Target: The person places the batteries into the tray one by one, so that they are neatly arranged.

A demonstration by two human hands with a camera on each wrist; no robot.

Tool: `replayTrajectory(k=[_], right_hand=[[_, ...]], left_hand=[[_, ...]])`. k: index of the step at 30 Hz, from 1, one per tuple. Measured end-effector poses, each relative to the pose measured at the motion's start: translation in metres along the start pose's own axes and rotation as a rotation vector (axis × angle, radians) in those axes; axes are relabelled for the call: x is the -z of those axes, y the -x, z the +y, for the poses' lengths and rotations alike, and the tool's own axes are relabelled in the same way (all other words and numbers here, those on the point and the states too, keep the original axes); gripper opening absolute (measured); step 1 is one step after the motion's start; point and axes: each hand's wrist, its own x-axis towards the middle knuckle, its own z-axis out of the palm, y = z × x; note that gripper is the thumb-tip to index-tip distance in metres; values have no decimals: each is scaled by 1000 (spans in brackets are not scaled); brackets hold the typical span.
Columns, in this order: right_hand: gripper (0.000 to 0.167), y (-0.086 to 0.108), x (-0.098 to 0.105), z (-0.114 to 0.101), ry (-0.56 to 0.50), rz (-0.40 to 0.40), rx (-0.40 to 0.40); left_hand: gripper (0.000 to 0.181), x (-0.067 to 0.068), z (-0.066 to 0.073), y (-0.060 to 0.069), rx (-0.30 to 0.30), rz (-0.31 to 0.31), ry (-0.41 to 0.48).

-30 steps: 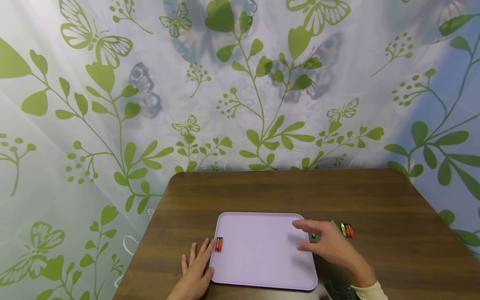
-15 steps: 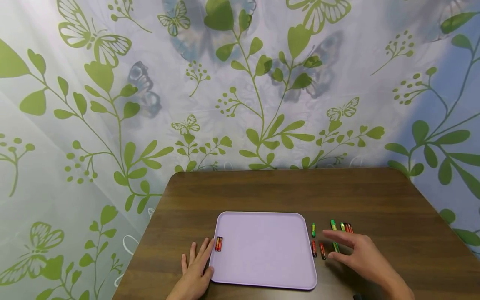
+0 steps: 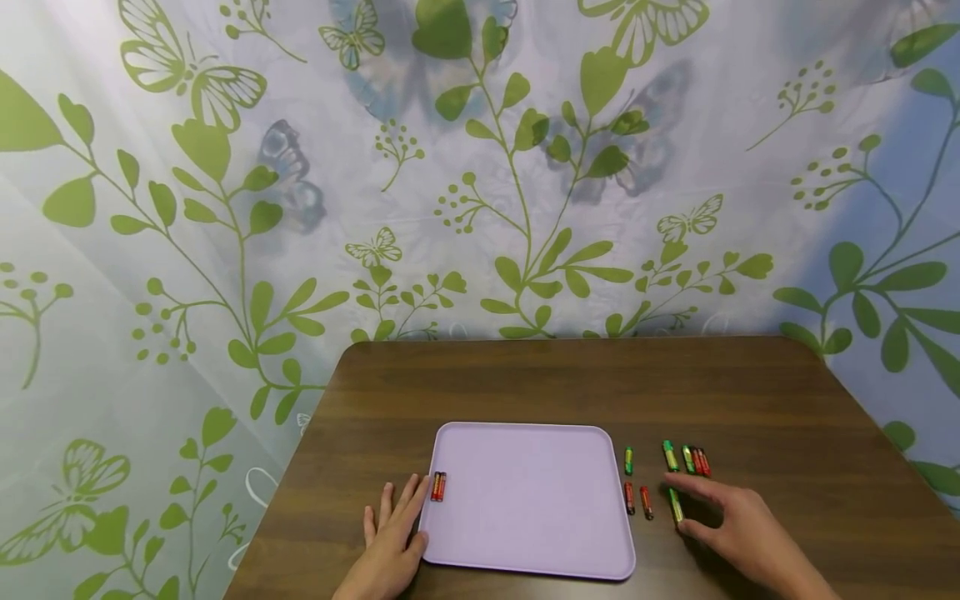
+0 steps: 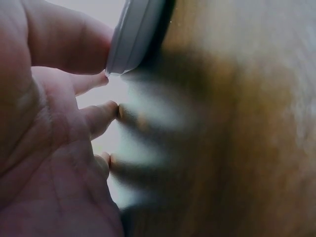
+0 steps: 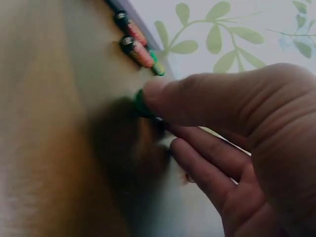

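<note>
The left hand [image 3: 388, 542] lies with spread fingers at the left edge of a lilac tray [image 3: 532, 500]. In the left wrist view, its thumb [image 4: 69, 42] touches the tray's rim [image 4: 136, 37]. Two red batteries [image 3: 438, 487] lie side by side in the tray, near that edge. The right hand [image 3: 738, 525] is low over the table, right of the tray. Its thumb and forefinger stand apart around a green battery [image 3: 676, 506]. In the right wrist view, the thumb tip overlaps this battery's green end [image 5: 143, 104]; a firm grip does not show.
Right of the tray lie a green battery [image 3: 628, 460] and red ones [image 3: 629, 498] [image 3: 647, 502]. Farther back are a larger green battery [image 3: 670, 456], a smaller green battery [image 3: 688, 458] and a red pair [image 3: 701, 462]. A patterned curtain [image 3: 480, 208] hangs behind the brown table [image 3: 555, 383].
The right hand has moved from above the tray's right side out to the green battery, uncovering the batteries beside the tray. The left hand and the red pair in the tray have stayed put.
</note>
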Motion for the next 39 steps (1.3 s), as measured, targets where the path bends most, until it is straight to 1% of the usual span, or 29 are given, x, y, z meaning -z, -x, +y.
replayTrajectory(k=[6, 10, 15, 18, 22, 26, 28, 31, 35, 39], right_hand=[[59, 1, -3, -2, -28, 13, -27], [58, 0, -4, -6, -42, 46, -24], [56, -4, -9, -16, -56, 116, 30], [53, -10, -13, -25, -84, 148, 84], [51, -22, -18, -39, -136, 155, 174], [51, -37, -24, -56, -219, 141, 262], [51, -45, -28, -65, -243, 145, 295], [50, -57, -36, -80, -229, 153, 332], [49, -71, -50, -103, -210, 147, 356], [49, -83, -62, -127, -256, 111, 367]], left_hand=[[76, 1, 0, 0, 3, 3, -3], [76, 1, 0, 0, 2, 5, -5], [76, 1, -1, 0, 0, 13, -7], [76, 1, -1, 0, -1, 15, -6], [76, 0, -1, 2, 4, 13, -3], [76, -1, -1, 2, 5, 9, 2], [76, -1, -2, 2, 2, 8, 3], [75, -1, -2, 1, -2, 10, -4], [75, -1, -2, 1, -17, 22, -19], [75, -1, 0, 0, -40, 43, -17]])
